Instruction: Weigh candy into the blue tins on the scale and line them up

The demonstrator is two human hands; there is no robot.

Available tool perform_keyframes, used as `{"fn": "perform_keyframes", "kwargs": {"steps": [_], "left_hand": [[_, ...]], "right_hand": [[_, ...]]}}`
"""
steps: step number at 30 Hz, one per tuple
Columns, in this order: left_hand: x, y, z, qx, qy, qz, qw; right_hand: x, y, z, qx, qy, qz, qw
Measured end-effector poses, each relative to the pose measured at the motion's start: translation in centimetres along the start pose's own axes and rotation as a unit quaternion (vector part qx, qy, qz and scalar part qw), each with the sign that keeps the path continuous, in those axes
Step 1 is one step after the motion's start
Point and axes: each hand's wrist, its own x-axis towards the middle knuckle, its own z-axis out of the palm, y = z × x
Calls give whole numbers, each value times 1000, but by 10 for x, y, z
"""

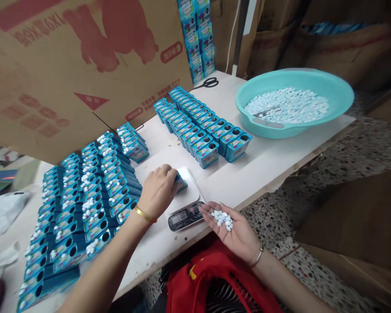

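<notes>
My left hand (159, 189) has its fingers curled over a small blue container (181, 182) on the white platform of a digital kitchen scale (190, 191). Part of that container is hidden by the fingers. Palm up at the scale's right corner, my right hand (237, 237) cups a small heap of white and pale blue tablets (222, 219). More such tablets (289, 104) lie in a turquoise basin (263, 127) at the upper right, with a flat metal tool among them.
Rows of blue containers (94, 204) with tablets on their tops stand at left. Two more rows (208, 126) with open round holes stand beyond the scale. Black scissors (210, 82) lie near a large carton (84, 65). The table's front edge runs below my hands.
</notes>
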Motion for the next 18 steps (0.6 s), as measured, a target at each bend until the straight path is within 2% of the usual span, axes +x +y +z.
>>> {"fn": "perform_keyframes", "kwargs": {"steps": [2, 3, 5, 7, 10, 12, 14, 18], "left_hand": [[-12, 11, -3, -46, 71, 20, 996], [-20, 21, -3, -78, 85, 43, 992], [-36, 48, 5, -146, 64, 108, 981], [-49, 78, 24, -188, 30, 155, 970], [-59, 112, 58, -187, 37, 142, 971], [-61, 124, 73, -195, 42, 128, 971], [-61, 129, 78, -218, 41, 116, 968], [-62, 130, 73, -259, 31, 76, 962]], "right_hand": [[-2, -1, -2, 0, -7, 1, 1000], [-3, -1, -2, 1, -12, 4, 1000], [-5, -1, -3, 5, -26, 12, 1000], [-7, 0, -5, 11, -35, 20, 999], [-11, 3, -7, 25, -20, 33, 999], [-14, 4, -10, 36, 1, 41, 998], [-16, 4, -14, 40, 12, 40, 998], [-15, 2, -23, 20, 2, 12, 1000]]}}
